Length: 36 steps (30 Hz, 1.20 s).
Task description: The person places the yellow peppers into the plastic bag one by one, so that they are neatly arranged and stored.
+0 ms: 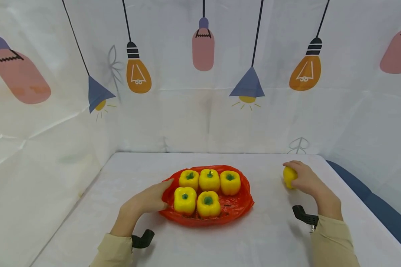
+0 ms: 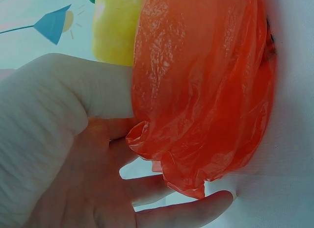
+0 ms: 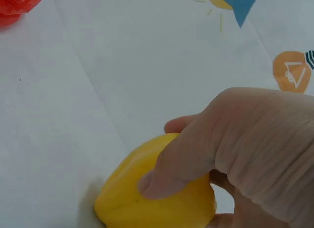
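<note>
A shallow tray wrapped in red plastic (image 1: 235,213) lies mid-table with several yellow bell peppers (image 1: 209,180) on it, their green stems showing. My left hand (image 1: 150,200) holds its left edge: in the left wrist view the thumb (image 2: 110,88) goes over the rim, the fingers spread beneath the crinkled plastic (image 2: 211,115). Well to the right of the tray, my right hand (image 1: 308,180) grips another yellow bell pepper (image 3: 152,208) between thumb and fingers. That pepper is smooth and ridged, its stem hidden, and it sits low at the white tabletop.
The white table (image 1: 270,237) ends at a wall sheet (image 1: 173,122) printed with lamps and bulbs. Past the table's right edge is a dark blue surface (image 1: 371,196). Black wrist-camera mounts (image 1: 143,239) stick out by both sleeves.
</note>
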### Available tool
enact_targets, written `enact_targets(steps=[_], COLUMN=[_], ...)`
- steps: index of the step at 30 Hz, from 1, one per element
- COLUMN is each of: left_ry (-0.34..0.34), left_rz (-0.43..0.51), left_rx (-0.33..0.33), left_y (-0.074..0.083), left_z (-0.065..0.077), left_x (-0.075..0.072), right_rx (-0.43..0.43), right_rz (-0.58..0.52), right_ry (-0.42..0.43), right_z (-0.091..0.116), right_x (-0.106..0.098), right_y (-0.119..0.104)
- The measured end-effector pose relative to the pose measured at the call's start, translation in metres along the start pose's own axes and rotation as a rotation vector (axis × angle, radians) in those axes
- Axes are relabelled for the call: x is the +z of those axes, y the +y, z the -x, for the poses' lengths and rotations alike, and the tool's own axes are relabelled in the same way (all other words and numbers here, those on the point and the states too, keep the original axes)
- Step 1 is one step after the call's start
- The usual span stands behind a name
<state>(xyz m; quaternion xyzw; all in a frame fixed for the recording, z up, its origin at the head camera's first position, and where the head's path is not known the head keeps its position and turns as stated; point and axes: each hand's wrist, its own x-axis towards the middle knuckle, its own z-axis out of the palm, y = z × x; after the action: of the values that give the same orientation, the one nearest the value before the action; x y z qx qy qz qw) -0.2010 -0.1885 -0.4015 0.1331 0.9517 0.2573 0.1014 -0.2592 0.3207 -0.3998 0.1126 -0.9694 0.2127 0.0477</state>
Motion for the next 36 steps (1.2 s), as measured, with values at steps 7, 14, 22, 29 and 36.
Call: enact_targets(steps=[7, 14, 22, 29, 36], left_ry=[0.0, 0.0, 0.002, 0.004, 0.006], left_rz=[-0.003, 0.002, 0.0, -0.004, -0.007], left_rx=[-0.005, -0.018, -0.025, -0.017, -0.013], left_y=[0.001, 0.001, 0.003, 0.001, -0.002], left_z=[0.0, 0.001, 0.002, 0.002, 0.0], left_x=[0.0, 0.001, 0.0, 0.0, 0.002], right_rx=[0.015, 0.05, 0.005, -0.065, -0.124], right_rz=[0.016, 0.009, -0.028, -0.117, -0.189], right_ry=[-0.058, -0.088, -0.055, -0.038, -0.052], right_z=[0.007, 0.008, 0.005, 0.006, 0.011], right_x=[-0.011, -0.014, -0.014, -0.016, -0.016], right_y=[-0.002, -0.008, -0.038, -0.068, -0.101])
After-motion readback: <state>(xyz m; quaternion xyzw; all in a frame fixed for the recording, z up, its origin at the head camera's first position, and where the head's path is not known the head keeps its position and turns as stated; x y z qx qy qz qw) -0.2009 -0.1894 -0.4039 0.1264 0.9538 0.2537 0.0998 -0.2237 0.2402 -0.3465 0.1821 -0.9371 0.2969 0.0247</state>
